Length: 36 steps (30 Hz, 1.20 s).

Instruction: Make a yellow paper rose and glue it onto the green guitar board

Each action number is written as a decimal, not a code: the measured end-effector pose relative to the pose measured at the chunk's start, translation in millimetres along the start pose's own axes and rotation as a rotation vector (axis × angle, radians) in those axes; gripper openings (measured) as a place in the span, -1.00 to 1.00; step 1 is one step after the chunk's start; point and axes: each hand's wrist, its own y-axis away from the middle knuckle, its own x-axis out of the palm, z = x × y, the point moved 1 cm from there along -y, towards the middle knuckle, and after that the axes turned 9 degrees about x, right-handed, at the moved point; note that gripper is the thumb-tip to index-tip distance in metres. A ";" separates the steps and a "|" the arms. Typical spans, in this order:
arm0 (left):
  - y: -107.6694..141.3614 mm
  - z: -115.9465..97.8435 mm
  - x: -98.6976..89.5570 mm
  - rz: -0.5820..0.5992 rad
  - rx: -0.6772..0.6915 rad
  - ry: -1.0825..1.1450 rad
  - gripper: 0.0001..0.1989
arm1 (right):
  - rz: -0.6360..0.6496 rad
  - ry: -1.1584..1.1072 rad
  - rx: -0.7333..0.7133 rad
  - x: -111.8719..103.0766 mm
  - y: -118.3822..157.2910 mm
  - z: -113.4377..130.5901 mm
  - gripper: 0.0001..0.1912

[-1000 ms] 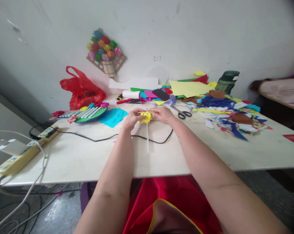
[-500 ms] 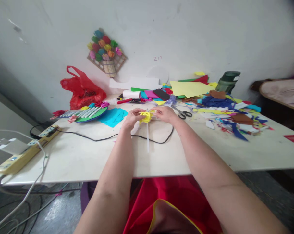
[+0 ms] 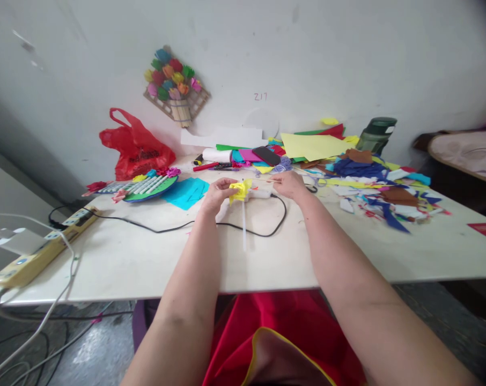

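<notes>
A yellow paper flower [image 3: 238,191] is pinched in my left hand [image 3: 220,194], at the middle of the table. Just below the flower, a translucent glue stick [image 3: 244,228] points toward the front edge. My right hand [image 3: 287,184] is closed to the right of the flower, apart from it, with a thin stick-like piece at its fingertips, too small to name surely. Between and behind the hands lies a whitish glue gun [image 3: 261,194], partly hidden, with a black cord [image 3: 273,230] looping from it.
Blue paper [image 3: 185,193], a flower-decorated green board [image 3: 154,188] and a red bag [image 3: 140,153] are on the left. A power strip [image 3: 45,249] lies at the left edge. Paper scraps [image 3: 399,195], a phone [image 3: 266,156] and a green bottle [image 3: 375,135] stand or lie behind and right.
My right hand has moved right, away from the yellow flower, uncovering the glue gun and now covering most of the scissors. My left hand stays at the flower.
</notes>
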 end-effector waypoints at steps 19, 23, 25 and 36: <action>1.5 2.5 14.3 -0.018 -0.014 0.109 -0.62 | 0.110 -0.624 0.095 23.4 7.6 35.7 -0.67; 4.0 -0.6 19.0 0.015 -0.016 0.120 -0.61 | 0.085 -0.660 0.122 28.2 4.8 35.3 -0.75; 4.3 -0.8 19.9 0.030 -0.021 0.124 -0.59 | 0.063 -0.666 0.115 29.0 4.0 35.2 -0.76; 3.7 0.0 20.0 0.213 -0.033 0.099 -0.50 | 0.025 -0.635 0.068 22.3 6.8 39.0 -0.77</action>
